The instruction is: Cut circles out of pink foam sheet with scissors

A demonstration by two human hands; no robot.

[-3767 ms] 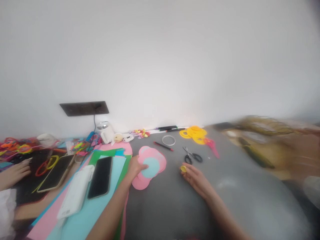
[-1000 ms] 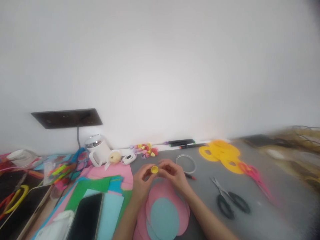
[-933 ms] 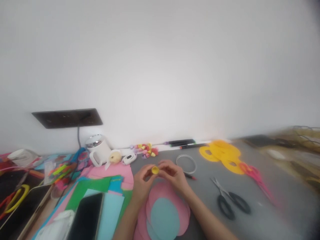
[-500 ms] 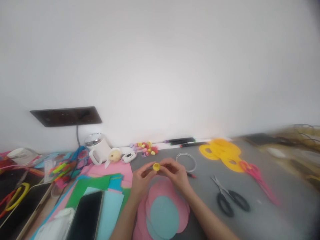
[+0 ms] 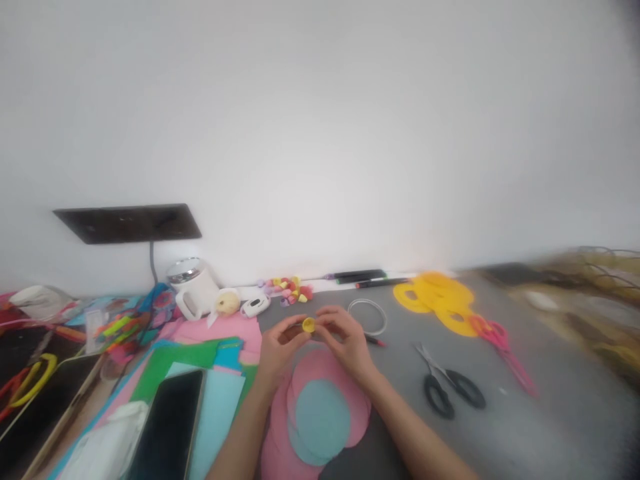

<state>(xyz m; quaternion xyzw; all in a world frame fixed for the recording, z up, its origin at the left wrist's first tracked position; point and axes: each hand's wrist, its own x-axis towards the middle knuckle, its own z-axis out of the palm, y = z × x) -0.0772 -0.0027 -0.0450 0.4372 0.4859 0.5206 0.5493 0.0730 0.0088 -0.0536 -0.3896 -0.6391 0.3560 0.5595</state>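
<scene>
The grip is a narrow fingertip pinch shared by the left hand [image 5: 277, 350] and the right hand [image 5: 351, 343], which hold a small yellow piece [image 5: 309, 325] between them. The piece is round and looks slightly hollow on the near side; it shows no clear long axis, and blur hides whether it is coiled or cupped. It sits directly between the two sets of fingertips, touched from both sides, so neither hand is plainly nearer.

On the person's side of the piece, between the forearms, overlapping pink circles [image 5: 359, 407] lie on the grey tabletop [image 5: 400, 320], with a blue circle [image 5: 323, 420] on top. A metal-coloured ring [image 5: 385, 312] lies just beyond the right hand. Black-handled scissors [image 5: 443, 375] rest right of the right forearm, blades parted and pointing away and leftward.
</scene>
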